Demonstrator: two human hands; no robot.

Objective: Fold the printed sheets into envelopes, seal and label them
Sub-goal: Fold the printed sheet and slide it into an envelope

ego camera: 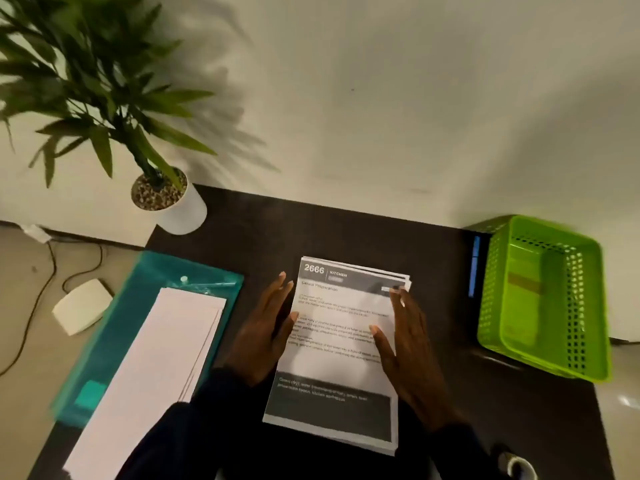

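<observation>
Directly left of green perforated plastic basket (554,306), stack of white printed sheets (334,358) lies between left hand (266,336) and right hand (412,344); both flat-fingered, touching edges, grasping nothing.

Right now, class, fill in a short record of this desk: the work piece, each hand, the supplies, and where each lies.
work piece: printed sheets, stacked flat and unfolded at the middle of the desk
left hand: fingers straight, against the stack's left edge
right hand: fingers straight, at the stack's right edge
supplies: white envelopes lying on a teal folder, left of the stack
container: green basket at the desk's right edge
other: potted plant at the far left corner
</observation>
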